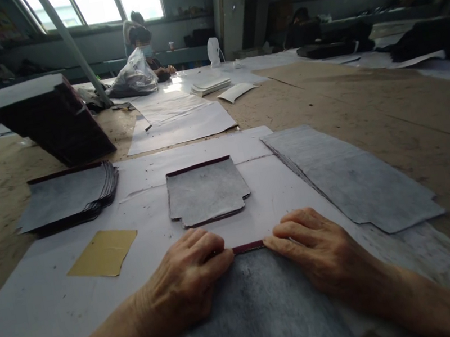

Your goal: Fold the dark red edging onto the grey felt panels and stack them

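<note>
A grey fabric-like sheet point(263, 305) lies in front of me, with a narrow dark red strip folded along its far edge. My left hand point(194, 270) is closed, thumb and curled fingers on the left end of that strip. At the strip's right end, my right hand point(319, 250) has its fingers pressed together on the fold. Just beyond my hands rests a smaller stack of notched grey pieces point(207, 191) with a dark red far edge. The undersides of both hands are hidden.
Left stands a fanned stack of grey pieces point(69, 196), near a yellow-brown square point(104, 253). Larger grey sheets point(349, 171) lie right. A tall leaning dark stack point(50, 119) is at the back left. White paper point(32, 330) covers the near table. A person point(145, 56) sits far across.
</note>
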### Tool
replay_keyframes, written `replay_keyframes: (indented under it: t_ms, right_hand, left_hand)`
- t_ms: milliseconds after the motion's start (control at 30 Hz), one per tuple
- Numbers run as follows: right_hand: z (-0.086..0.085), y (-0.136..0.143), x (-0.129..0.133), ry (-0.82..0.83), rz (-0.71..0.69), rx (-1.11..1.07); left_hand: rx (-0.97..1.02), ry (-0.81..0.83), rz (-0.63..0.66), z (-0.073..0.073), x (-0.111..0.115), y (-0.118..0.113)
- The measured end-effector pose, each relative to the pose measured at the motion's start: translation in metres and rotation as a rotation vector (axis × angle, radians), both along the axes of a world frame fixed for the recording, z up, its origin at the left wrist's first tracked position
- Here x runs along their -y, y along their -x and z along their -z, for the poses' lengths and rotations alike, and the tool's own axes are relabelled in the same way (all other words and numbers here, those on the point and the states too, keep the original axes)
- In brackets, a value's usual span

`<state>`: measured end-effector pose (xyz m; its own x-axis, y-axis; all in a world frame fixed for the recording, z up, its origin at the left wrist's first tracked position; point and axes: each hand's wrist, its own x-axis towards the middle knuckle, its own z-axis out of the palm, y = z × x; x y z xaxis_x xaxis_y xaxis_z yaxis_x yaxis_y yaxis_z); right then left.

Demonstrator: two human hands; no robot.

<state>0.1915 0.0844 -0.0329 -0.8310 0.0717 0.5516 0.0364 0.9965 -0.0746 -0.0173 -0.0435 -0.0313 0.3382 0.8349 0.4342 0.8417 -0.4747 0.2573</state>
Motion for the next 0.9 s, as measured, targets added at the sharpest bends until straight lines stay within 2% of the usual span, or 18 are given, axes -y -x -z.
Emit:
replay_keyframes:
  t_ms: [333, 567, 700, 800, 900]
  right_hand:
    - [-0.011, -0.002, -0.011, -0.107, -0.140, 0.168]
    - [-0.014, -0.008, -0.011, -0.181, -0.147, 0.200]
    - [-0.008, -0.017, -0.011, -0.207, -0.070, 0.156]
    - [-0.004, -0.025, -0.014, -0.163, 0.067, 0.079]
    - [-0.008, -0.024, -0.011, -0.085, 0.219, -0.018]
  left_hand:
    - [-0.171, 0.007, 0.011, -0.003, 0.002, -0.004]
    - [-0.185, 0.006, 0.036, -0.003, 0.003, -0.003]
    - [-0.156, -0.010, 0.048, -0.001, 0.002, -0.003]
    - [-0.130, -0.016, 0.056, 0.000, 0.002, -0.003]
    - [-0.112, -0.028, 0.061, 0.001, 0.002, -0.002]
